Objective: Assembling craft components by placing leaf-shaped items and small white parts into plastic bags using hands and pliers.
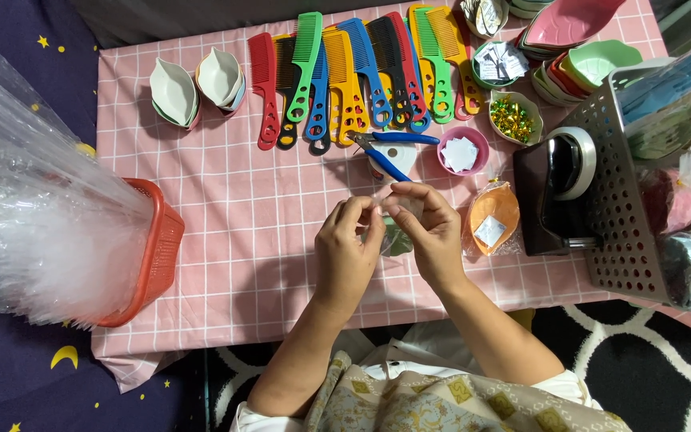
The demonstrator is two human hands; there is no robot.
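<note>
Clear wrapper (384, 206) pinched between both hands, mid-table.
Left hand (349, 252) and right hand (429, 232) each grasp it; combs (353, 76) along the far edge lie unwrapped.

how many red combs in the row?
3 red combs: one at the row's left end, one mid-row between blue combs, one partly under the orange comb at the right end. Overlaps may hide more.

Both hands (389, 240) pinch something small, perhaps clear wrap, above the pink tablecloth (225, 232).
</note>
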